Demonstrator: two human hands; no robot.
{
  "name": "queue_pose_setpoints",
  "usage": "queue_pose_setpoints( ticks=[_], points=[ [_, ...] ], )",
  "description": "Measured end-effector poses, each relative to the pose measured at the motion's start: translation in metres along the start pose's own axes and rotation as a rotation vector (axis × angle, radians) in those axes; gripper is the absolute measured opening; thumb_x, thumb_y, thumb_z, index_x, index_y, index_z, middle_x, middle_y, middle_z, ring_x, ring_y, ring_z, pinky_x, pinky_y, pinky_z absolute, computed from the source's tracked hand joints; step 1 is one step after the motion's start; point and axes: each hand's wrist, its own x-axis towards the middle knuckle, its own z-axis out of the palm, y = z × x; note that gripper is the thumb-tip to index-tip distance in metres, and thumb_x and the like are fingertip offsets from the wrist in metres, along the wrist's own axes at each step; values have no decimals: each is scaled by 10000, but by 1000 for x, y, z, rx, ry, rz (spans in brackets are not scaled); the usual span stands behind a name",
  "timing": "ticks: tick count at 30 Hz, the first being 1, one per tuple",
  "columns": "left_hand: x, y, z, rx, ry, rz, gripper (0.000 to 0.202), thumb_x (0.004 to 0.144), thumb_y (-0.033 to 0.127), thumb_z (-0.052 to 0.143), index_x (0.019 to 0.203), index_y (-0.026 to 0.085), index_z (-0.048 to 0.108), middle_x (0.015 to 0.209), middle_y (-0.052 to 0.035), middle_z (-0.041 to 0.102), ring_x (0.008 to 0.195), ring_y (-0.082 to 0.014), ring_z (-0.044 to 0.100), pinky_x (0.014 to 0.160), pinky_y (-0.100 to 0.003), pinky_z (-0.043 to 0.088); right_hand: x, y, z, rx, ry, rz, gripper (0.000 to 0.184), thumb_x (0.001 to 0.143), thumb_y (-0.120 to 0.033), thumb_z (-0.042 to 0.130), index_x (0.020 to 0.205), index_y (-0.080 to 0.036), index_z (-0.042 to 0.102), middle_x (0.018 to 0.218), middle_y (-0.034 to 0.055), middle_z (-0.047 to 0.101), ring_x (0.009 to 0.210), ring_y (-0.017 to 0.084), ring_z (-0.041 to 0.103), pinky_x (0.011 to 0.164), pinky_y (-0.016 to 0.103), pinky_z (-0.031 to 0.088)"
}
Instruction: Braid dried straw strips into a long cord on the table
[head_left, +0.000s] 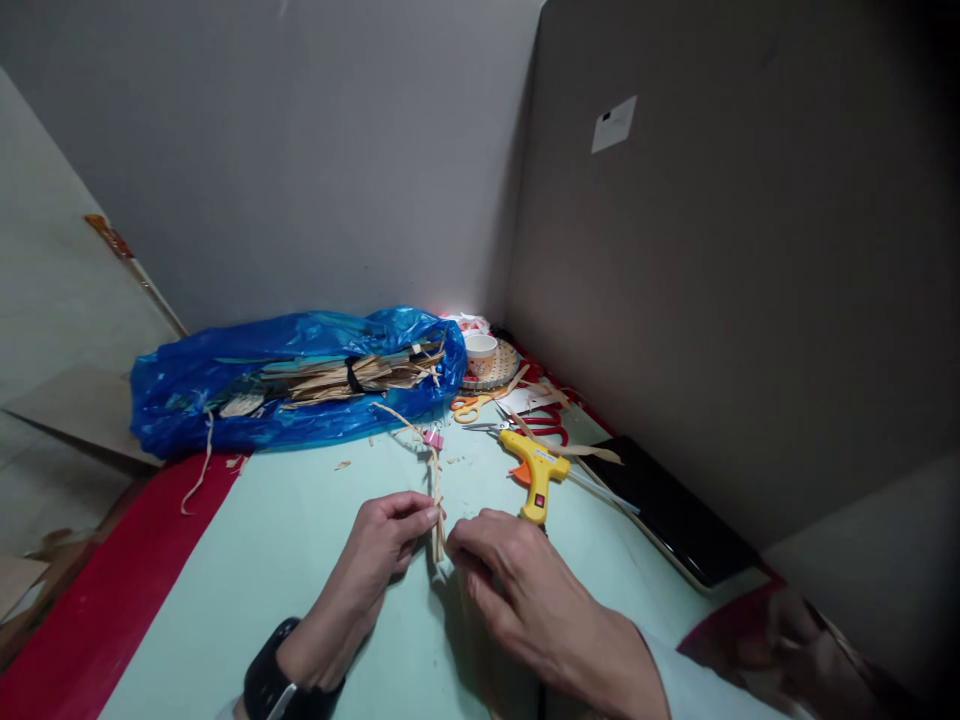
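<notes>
A thin braid of pale dried straw (436, 478) runs toward me over the pale green tabletop. Farther up, a small pink clip (433, 440) grips it, and one loose end curls away beyond the clip. My left hand (382, 540), with a black watch on the wrist, is closed, its thumb and forefinger pinching the braid near the loose lower ends. Beside those ends on the right, my right hand (525, 580) is closed with its fingers curled inward. Whatever lies between its fingertips is hidden.
A blue plastic bag (217, 360) with bundled straw (352, 378) lies at the back. Right of the hands are a yellow glue gun (537, 475), orange-handled scissors (471, 407), red-handled scissors (551, 425) and a black flat device (667, 510). A cup (481, 356) stands on a woven tray (508, 365).
</notes>
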Motion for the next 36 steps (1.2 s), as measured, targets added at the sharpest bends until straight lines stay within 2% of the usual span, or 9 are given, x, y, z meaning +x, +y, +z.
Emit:
queue_pose_setpoints(
  ticks=[6, 10, 14, 17, 21, 24, 26, 30, 36],
  points=[
    [0, -7, 6, 7, 45, -17, 223, 603, 305, 756, 677, 102, 702, 418, 65, 439, 367, -28, 277, 389, -189, 134, 2, -2, 34, -156, 212, -225, 131, 774, -125, 457, 822, -151, 576, 806, 80, 626, 751, 198, 508, 748, 344, 411],
    [-2, -6, 1, -47, 14, -28, 200, 597, 273, 769, 681, 99, 714, 465, 36, 504, 390, -44, 313, 396, -202, 176, 9, -2, 48, -358, 244, -412, 159, 758, -148, 498, 851, -107, 620, 818, 131, 646, 790, 255, 539, 763, 399, 432],
    [-4, -2, -4, -88, -84, -29, 183, 680, 293, 742, 689, 114, 711, 470, 52, 459, 439, -53, 326, 441, -192, 225, 14, 4, 62, -563, 337, -578, 229, 838, -47, 414, 847, -58, 642, 779, 159, 643, 809, 274, 561, 831, 431, 415],
    [-6, 1, -4, -56, -88, -60, 241, 690, 345, 752, 709, 108, 713, 472, 67, 418, 450, -47, 290, 450, -182, 207, 12, 10, 67, -586, 385, -609, 263, 848, -19, 385, 842, -53, 645, 764, 155, 638, 815, 275, 560, 851, 445, 404],
    [-8, 4, -2, -60, -49, -52, 294, 621, 324, 806, 799, 102, 728, 525, 54, 477, 455, -34, 270, 438, -170, 164, 7, 15, 41, -339, 260, -468, 174, 879, -170, 465, 914, -107, 624, 823, 110, 635, 777, 236, 539, 728, 382, 432],
    [-9, 7, -1, -86, -33, -35, 280, 639, 339, 794, 776, 107, 719, 510, 60, 471, 439, -30, 261, 426, -170, 148, 14, 17, 11, 29, 177, -68, 254, 883, -367, 561, 1018, -155, 595, 929, 83, 628, 857, 216, 557, 768, 346, 442],
    [-11, 8, -1, -86, -14, -35, 277, 637, 339, 793, 774, 111, 715, 495, 61, 477, 432, -35, 305, 431, -168, 183, 23, 20, 3, 242, 131, 78, 322, 918, -417, 525, 1114, -165, 564, 963, 77, 642, 894, 200, 581, 803, 326, 438],
    [-14, 7, 2, -35, -28, -5, 308, 659, 357, 757, 848, 118, 713, 497, 5, 595, 477, -121, 526, 495, -212, 329, 40, 29, 18, 672, -146, 120, 307, 974, -412, 404, 947, -162, 580, 739, 11, 626, 637, 125, 571, 637, 236, 428],
    [-13, 1, 6, 43, -17, 52, 292, 658, 368, 739, 829, 147, 653, 597, -40, 698, 574, -176, 607, 542, -236, 397, 36, 35, 35, 721, -100, 131, 292, 956, -333, 428, 714, -178, 482, 626, -37, 472, 558, 87, 402, 548, 202, 319]
  ],
)
